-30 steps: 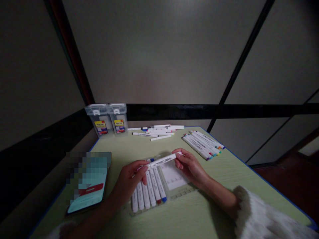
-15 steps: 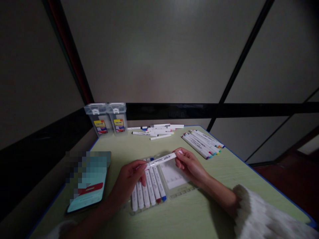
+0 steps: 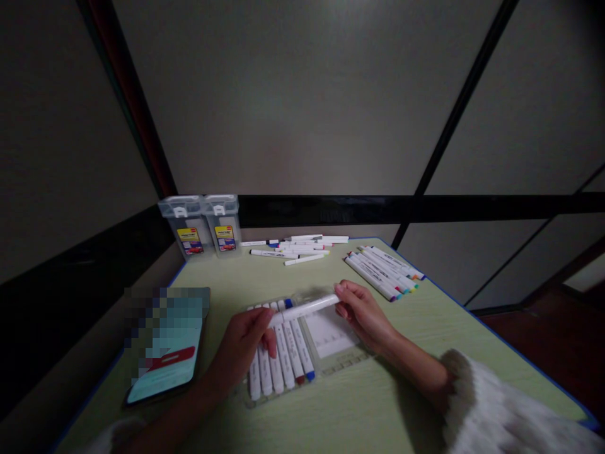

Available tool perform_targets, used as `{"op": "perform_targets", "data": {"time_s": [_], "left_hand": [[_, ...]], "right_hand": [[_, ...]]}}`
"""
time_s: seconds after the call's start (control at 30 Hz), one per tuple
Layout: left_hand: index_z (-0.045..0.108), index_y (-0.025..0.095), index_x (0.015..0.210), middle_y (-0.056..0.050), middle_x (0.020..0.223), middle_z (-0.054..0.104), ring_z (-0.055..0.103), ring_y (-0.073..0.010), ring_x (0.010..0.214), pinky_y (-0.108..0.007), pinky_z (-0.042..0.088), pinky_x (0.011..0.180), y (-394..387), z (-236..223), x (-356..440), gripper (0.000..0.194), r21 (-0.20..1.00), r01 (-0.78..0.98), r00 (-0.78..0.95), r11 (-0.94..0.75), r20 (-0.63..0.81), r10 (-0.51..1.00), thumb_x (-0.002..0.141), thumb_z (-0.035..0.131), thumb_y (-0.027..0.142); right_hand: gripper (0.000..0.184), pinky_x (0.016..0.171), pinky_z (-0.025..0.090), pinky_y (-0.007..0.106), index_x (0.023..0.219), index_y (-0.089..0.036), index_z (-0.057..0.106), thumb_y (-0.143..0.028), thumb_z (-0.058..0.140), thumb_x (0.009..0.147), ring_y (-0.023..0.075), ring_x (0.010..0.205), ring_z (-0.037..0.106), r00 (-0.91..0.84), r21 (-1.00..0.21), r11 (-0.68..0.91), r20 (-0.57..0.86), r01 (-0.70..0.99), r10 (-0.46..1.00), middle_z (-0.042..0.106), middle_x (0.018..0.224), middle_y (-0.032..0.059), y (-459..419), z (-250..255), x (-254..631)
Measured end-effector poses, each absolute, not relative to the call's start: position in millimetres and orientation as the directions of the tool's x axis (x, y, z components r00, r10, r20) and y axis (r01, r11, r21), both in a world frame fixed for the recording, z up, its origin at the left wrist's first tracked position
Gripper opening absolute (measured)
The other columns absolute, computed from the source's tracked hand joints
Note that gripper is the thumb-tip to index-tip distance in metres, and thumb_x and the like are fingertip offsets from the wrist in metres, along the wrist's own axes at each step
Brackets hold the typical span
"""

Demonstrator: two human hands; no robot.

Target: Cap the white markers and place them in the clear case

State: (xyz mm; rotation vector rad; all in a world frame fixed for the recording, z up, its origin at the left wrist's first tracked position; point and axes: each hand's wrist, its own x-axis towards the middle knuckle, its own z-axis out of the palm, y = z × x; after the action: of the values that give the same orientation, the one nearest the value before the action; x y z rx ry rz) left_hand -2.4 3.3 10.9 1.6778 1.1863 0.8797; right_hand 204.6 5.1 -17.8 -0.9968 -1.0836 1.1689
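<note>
A white marker (image 3: 309, 307) is held between my two hands, slightly tilted with its right end higher. My left hand (image 3: 250, 334) pinches its left end between thumb and fingers. At the other end, my right hand (image 3: 362, 312) grips it with thumb and fingertips. Beneath them lies an open clear plastic case (image 3: 338, 364). Its left half carries a row of white markers (image 3: 278, 362), some with blue or brown ends, partly hidden by my left hand. White paper (image 3: 331, 331) shows in the right half.
Two clear lidded boxes (image 3: 222, 230) stand at the back left. Loose markers (image 3: 302, 247) lie along the back edge, and more markers (image 3: 382, 272) are grouped at the right. A phone or tablet (image 3: 172, 359) with a lit screen rests at the left. A wall rises behind the table (image 3: 373, 403).
The marker has been rolled between my fingers, so its printed black lettering no longer shows and a plain white side faces me. Both hands stay nearly in place.
</note>
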Motion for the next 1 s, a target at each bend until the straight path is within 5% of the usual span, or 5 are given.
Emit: {"op": "perform_targets", "data": {"time_s": [0.23,1.0], "left_hand": [[0.046,0.019,0.039,0.004,0.033,0.046,0.04,-0.0098,0.038,-0.021,0.031,0.043,2.6,13.9,-1.3,0.037,0.939,0.294,0.275,-0.179,0.096,0.957,0.071,0.041,0.037],[0.056,0.017,0.055,0.005,0.035,0.049,0.042,-0.0103,0.037,-0.021,0.032,0.043,5.5,6.8,-2.2,0.024,0.947,0.265,0.296,-0.182,0.099,0.95,0.071,0.047,0.033]], "right_hand": [[0.044,0.041,0.016,0.024,0.042,-0.018,0.04,-0.046,0.055,0.073,0.0063,0.037,0.023,0.099,-0.986,0.135,0.125,-0.094,0.987,0.031,0.034,-0.0066,5.2,-19.3,205.4],[0.043,0.036,0.01,0.024,0.039,-0.016,0.048,-0.048,0.06,0.065,0.0046,0.031,0.023,0.145,-0.985,0.043,0.019,-0.168,0.989,0.035,0.032,-0.0052,4.2,-15.9,203.8]]}}
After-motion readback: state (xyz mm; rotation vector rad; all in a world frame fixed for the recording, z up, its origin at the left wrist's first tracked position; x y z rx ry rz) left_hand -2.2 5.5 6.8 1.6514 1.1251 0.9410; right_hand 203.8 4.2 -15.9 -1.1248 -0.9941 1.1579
